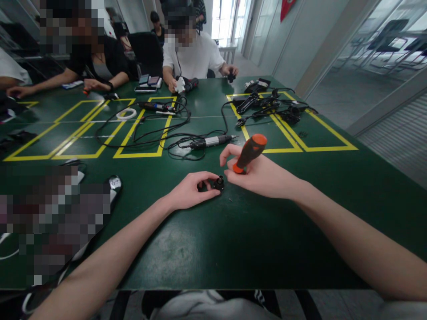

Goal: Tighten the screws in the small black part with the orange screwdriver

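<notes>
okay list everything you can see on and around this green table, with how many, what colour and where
screwdriver: one, orange and black handle, held upright in the right hand
small part: one, black, on the table under the left fingertips
table: one, green with yellow taped boxes
corded tool: one, black and silver, lying beyond the hands
cables: several, black, looped mid-table
tape roll: one, white, far left of centre
tool pile: black, in the far right yellow box
phones: a few, stacked at the far edge
other people: at least three, seated at the far side
left hand: one, steadying the small part
right hand: one, gripping the screwdriver
</notes>
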`<action>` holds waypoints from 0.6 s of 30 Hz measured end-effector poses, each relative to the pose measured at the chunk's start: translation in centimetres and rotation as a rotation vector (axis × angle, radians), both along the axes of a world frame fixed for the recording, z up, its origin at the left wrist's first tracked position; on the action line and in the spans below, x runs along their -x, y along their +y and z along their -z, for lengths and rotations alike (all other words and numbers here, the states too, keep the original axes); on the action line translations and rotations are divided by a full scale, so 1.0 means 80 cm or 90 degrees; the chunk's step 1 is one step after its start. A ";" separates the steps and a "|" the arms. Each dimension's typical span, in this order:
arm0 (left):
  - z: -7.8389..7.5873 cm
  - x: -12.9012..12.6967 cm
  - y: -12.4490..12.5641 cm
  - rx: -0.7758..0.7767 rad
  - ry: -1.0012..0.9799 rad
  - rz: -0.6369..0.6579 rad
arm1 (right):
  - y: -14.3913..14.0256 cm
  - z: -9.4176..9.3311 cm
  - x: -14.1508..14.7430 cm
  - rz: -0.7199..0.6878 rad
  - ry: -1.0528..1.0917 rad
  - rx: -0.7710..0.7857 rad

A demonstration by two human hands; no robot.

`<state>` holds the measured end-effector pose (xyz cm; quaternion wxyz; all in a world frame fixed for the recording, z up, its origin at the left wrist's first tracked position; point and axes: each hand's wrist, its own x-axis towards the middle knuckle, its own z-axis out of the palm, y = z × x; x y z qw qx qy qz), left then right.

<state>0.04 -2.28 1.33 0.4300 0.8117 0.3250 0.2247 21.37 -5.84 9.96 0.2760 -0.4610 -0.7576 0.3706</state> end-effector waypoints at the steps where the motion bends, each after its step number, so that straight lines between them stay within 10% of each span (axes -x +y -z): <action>1: 0.000 0.000 0.000 0.000 0.000 0.000 | 0.000 0.001 0.000 -0.002 -0.002 -0.006; 18: 0.002 0.000 0.000 -0.010 -0.002 -0.002 | 0.002 0.001 0.001 -0.017 -0.029 -0.023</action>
